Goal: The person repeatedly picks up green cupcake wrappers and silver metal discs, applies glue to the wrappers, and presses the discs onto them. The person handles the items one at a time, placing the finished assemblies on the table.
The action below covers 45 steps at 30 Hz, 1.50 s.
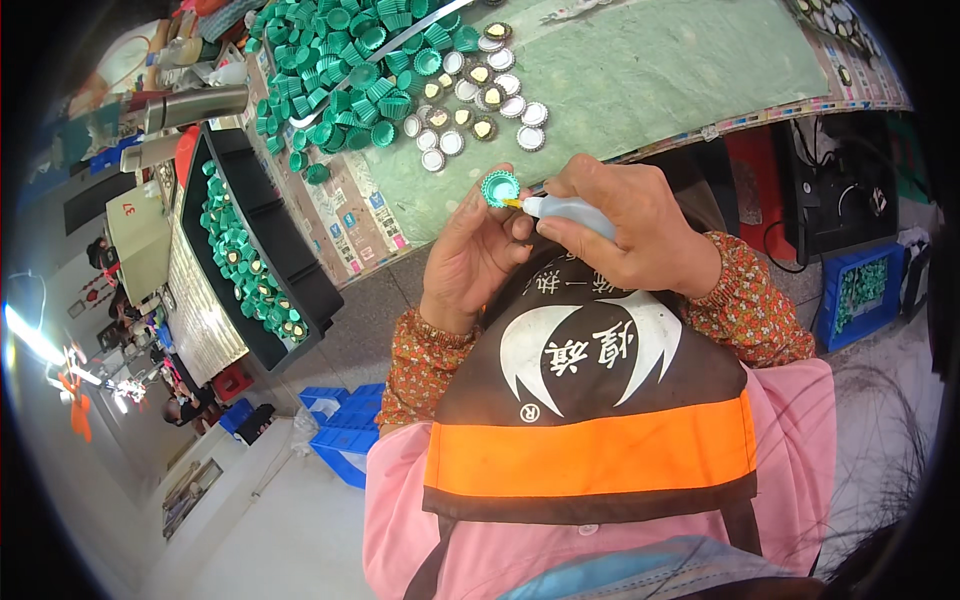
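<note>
Between the thumb and fingers of my left hand (472, 248) is a small green fluted cup (500, 187), its hollow side turned up toward me. My right hand (625, 215) grips a whitish squeeze bottle (575, 212) with a yellow tip, which reaches the cup's lower rim. Whether anything flows from the tip I cannot make out. Just beyond my hands, several round crimped caps (466, 90) lie on the green table covering, some white and some dark with a pale piece in the middle.
A large heap of green cups (350, 60) covers the table's far left. Left of the table, a black bin (265, 215) holds more cups, some with pale pieces. Blue crates (345, 430) stand on the floor at lower left, and a blue crate (860, 300) of green pieces at right.
</note>
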Each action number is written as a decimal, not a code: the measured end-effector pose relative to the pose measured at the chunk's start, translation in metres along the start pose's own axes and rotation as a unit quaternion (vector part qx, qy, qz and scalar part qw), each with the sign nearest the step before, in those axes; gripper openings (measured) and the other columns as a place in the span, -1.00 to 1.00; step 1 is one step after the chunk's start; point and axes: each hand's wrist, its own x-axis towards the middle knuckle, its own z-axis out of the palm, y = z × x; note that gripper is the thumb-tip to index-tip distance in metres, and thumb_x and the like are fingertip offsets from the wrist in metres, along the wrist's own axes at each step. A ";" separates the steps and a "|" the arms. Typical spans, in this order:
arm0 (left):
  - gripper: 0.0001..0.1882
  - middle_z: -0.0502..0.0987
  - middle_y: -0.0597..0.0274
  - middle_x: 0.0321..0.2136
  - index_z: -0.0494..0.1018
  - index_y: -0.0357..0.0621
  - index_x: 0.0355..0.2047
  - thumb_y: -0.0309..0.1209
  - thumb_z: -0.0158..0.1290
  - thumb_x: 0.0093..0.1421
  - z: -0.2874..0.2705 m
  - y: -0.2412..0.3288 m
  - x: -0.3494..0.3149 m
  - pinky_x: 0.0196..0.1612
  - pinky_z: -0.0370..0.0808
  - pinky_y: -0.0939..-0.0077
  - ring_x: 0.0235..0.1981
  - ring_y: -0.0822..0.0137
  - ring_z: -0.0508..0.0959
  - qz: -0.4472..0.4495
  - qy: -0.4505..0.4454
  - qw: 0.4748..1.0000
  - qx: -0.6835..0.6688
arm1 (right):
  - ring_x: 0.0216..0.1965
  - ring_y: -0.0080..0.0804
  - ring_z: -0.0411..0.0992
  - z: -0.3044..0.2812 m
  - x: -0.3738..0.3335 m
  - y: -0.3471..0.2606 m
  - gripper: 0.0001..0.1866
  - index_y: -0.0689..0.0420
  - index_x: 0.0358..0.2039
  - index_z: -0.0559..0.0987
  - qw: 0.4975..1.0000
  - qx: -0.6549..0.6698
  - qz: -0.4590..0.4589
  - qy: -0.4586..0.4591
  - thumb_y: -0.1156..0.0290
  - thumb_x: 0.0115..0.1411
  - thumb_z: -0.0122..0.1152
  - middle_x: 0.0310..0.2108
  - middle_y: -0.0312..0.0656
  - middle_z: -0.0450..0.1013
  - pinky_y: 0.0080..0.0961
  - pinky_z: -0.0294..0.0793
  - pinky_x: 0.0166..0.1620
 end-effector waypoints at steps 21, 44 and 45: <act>-0.57 0.48 0.05 -0.12 0.27 -0.24 0.21 -0.22 -0.15 0.49 0.004 -0.004 -0.005 -0.21 0.73 0.42 -0.20 0.26 0.55 -0.009 0.037 0.997 0.063 | -0.47 -0.11 0.54 -0.001 -0.003 0.003 -0.78 0.17 -0.24 0.50 0.999 -0.022 0.014 -0.021 0.40 0.17 0.34 -0.45 -0.12 0.51 -0.34 0.47 -0.40; -0.60 0.43 0.07 0.09 0.27 -0.07 0.04 -0.65 0.10 0.25 0.025 0.008 -0.010 -0.08 0.68 0.36 -0.05 0.36 0.53 0.205 0.103 0.893 0.388 | -0.25 -0.64 0.44 -0.049 0.002 0.055 -0.70 0.20 -0.14 0.55 0.956 0.126 0.196 0.179 0.35 0.19 0.40 -0.28 -0.32 0.53 -0.64 0.43 -0.16; -0.60 0.44 0.05 0.10 0.27 -0.07 0.04 -0.64 0.09 0.25 0.024 0.007 -0.010 -0.08 0.68 0.34 -0.06 0.35 0.54 0.214 0.104 0.887 0.396 | -0.23 -0.63 0.44 -0.050 0.002 0.059 -0.69 0.20 -0.12 0.54 0.955 0.130 0.194 0.183 0.34 0.20 0.39 -0.27 -0.31 0.53 -0.64 0.44 -0.15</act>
